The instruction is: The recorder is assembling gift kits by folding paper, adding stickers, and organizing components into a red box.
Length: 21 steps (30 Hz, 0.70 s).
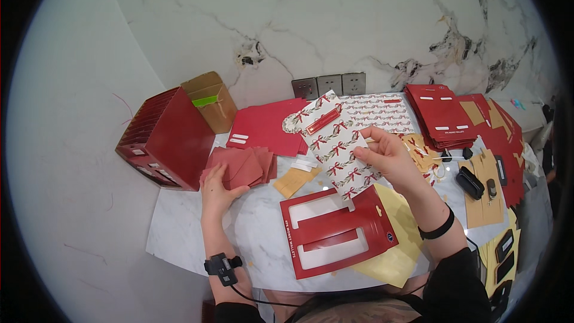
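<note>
My right hand (387,154) pinches a white money wallet (341,158) by its right edge, thumb in front. The wallet has a pattern of green garlands and red bows, plus a red label near its top. It is held tilted above the table. My left hand (219,190) lies on a loose pile of dull red envelopes (242,166), fingers stretched over them and thumb apart. Below the wallet lies a flat red cardboard package (335,252) with two cut-out windows. Its upper right part rests over a yellow sheet (391,263).
A red box with slots (170,140) and a brown carton (209,107) stand at the left. Stacked red packages (436,116), patterned sheets (382,113) and a black case (470,183) lie right. Wall sockets (329,85) sit behind the marble-look table (251,233).
</note>
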Tool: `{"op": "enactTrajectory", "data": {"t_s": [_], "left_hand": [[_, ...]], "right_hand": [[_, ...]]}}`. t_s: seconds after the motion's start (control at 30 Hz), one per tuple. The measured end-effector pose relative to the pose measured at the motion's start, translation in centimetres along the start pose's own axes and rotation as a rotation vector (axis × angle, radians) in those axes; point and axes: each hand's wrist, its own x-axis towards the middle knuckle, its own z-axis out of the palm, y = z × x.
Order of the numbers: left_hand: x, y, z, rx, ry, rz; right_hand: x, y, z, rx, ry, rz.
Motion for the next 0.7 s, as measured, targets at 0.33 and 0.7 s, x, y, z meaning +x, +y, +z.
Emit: {"op": "enactTrajectory", "data": {"t_s": [0.33, 0.7], "left_hand": [[0.8, 1.2, -0.9, -0.132, -0.064, -0.225], [-0.2, 3.1, 0.5, -0.077, 0.093, 0.132]], "right_hand": [[-0.1, -0.6, -0.1, 0.005, 0.032, -0.013], [-0.2, -0.8, 0.0, 0.028, 0.021, -0.007]]}}
